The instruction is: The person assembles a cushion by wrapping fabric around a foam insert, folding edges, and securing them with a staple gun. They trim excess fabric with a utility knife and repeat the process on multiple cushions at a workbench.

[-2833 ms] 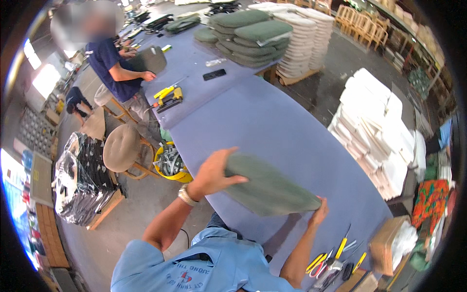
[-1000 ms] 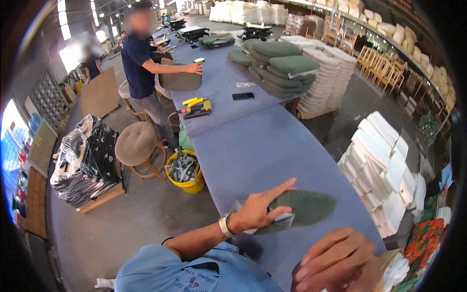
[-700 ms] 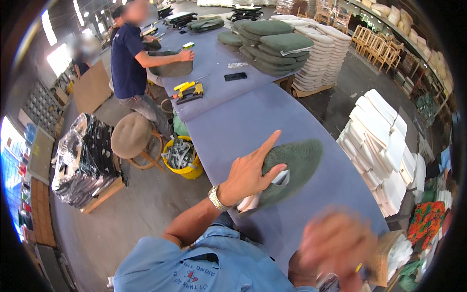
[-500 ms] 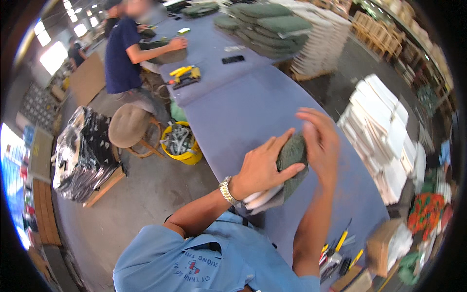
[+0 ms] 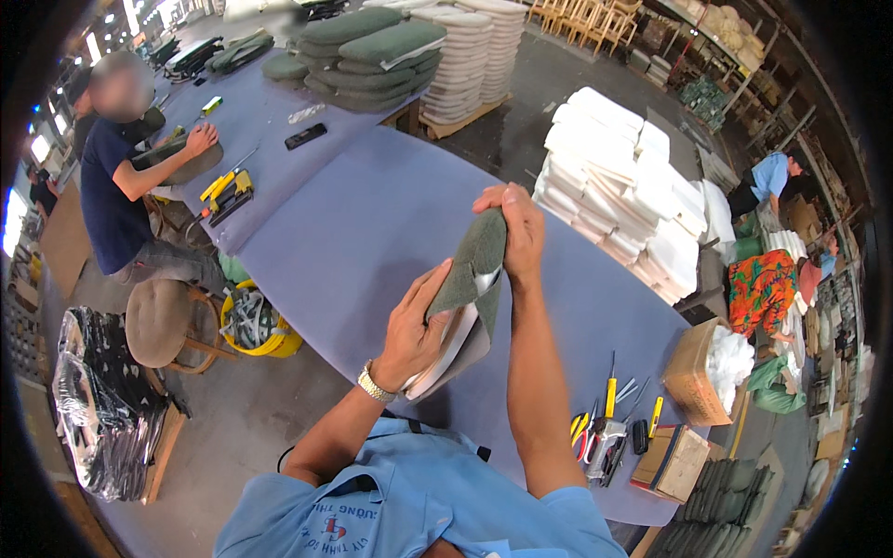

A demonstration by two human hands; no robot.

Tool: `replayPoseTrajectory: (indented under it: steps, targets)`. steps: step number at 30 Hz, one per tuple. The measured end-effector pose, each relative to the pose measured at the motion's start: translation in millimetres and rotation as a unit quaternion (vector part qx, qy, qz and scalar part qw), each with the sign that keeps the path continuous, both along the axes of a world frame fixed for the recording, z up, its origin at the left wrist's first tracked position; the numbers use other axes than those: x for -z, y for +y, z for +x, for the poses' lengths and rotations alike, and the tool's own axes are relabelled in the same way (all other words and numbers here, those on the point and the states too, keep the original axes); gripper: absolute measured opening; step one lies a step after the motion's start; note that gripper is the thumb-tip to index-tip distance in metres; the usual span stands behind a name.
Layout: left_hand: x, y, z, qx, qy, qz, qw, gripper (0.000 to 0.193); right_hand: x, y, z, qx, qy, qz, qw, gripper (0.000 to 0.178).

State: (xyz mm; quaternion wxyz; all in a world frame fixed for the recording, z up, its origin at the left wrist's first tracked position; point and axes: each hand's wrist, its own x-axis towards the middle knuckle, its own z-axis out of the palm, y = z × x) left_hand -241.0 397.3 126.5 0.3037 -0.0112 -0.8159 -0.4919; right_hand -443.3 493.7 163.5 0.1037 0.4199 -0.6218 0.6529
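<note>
- The left hand [image 5: 419, 330] is gripping the lower end of a green cushion [image 5: 470, 288], thumb on the green cover, fingers wrapped under the pale foam edge that is showing below.
- The right hand [image 5: 516, 228] is closing over the cushion's top end, fingers curled over its upper edge.
- The cushion is being held up on edge between the two hands, lifted clear of the counter [image 5: 363, 223], tilted with the top leaning right.
- A watch [image 5: 374, 382] is sitting on the left wrist.
- The counter is showing a blue-grey cover and running away toward the upper left.
- Hand tools [image 5: 609, 418] with yellow handles are lying at the counter's near right corner, just beside a cardboard box [image 5: 672, 460].
- An open carton [image 5: 693, 372] of white stuffing is standing just beyond them.
- White foam pads [image 5: 623, 177] are piled on the floor right of the counter.
- Finished green cushions [image 5: 372, 46] are stacked at the counter's far end.
- Another person [image 5: 116, 186] in a dark shirt is sitting at the counter's left side, one hand resting on a cushion there.
- A yellow bucket [image 5: 251, 325] is standing on the floor beside a round stool [image 5: 158, 321].
</note>
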Motion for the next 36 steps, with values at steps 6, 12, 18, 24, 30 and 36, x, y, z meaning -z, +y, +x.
replayPoseTrajectory:
  steps: [6, 12, 18, 24, 30, 36]
  targets:
    - [1, 15, -11, 0.062, 0.093, 0.135, 0.985, 0.042, -6, 10, 13, 0.021, -0.005, -0.042, 0.999, 0.044]
    - [-6, 9, -1, 0.067, 0.075, 0.165, 0.981, 0.042, -13, 6, 25, 0.064, -0.013, -0.021, 0.998, 0.039]
    - [-10, 17, 19, 0.072, 0.066, 0.221, 0.970, 0.047, -31, 2, 71, 0.017, 0.112, -0.021, 0.993, 0.038]
    - [-62, -7, 8, 0.024, 0.002, 0.157, 0.987, 0.044, -56, -19, 54, 0.023, -0.060, 0.042, 0.997, 0.056]
    - [9, -46, -26, 0.040, -0.186, 0.079, 0.979, 0.046, 72, -36, 13, 0.080, -0.202, 0.194, 0.957, 0.062]
    - [115, -54, 95, 0.064, -0.208, 0.064, 0.974, 0.052, 190, 55, 24, 0.104, -0.410, 0.029, 0.906, 0.048]
